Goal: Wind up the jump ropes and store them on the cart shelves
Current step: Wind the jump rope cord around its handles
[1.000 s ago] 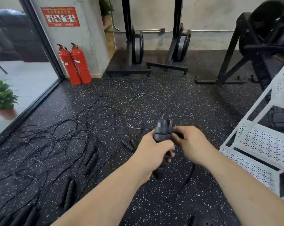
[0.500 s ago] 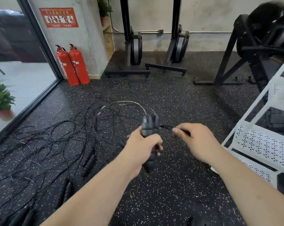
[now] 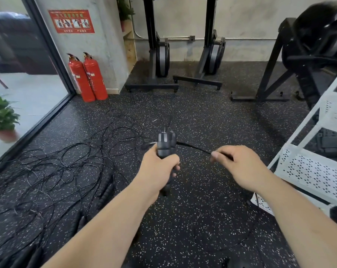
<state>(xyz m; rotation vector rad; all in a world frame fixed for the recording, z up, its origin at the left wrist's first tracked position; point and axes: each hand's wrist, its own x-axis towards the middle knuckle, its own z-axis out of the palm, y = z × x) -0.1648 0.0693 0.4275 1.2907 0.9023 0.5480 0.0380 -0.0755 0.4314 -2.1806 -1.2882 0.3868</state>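
- The left hand (image 3: 160, 167) is to the left of the white cart (image 3: 309, 171), well apart from it; its grip is clamped round the two black handles (image 3: 166, 144) of one jump rope, which it holds together and nearly upright
- The right hand (image 3: 239, 167) is between these handles and the cart, nearer to the cart; its grip pinches the thin black cord (image 3: 192, 147) of the same rope, and the cord runs almost straight from the handles to this pinch
- Below the right hand the cord hangs down and trails in a loose curve on the speckled floor (image 3: 192, 219), just in front of the cart's lowest shelf
- In my judgement this rope is only being wound: much cord is loose, and I cannot tell how many turns already lie round the handles
- Far to the left of the cart a large tangle of ropes (image 3: 57, 171) lies on the floor, with several loose handles (image 3: 105, 187) among it; none of these looks wound
- On the cart's shelves I recognise no wound rope; some dark things lie on one shelf, but I cannot tell what they are
- So the task seems to be in its early part: this rope must be finished and put on a shelf, and the whole tangle is left to do
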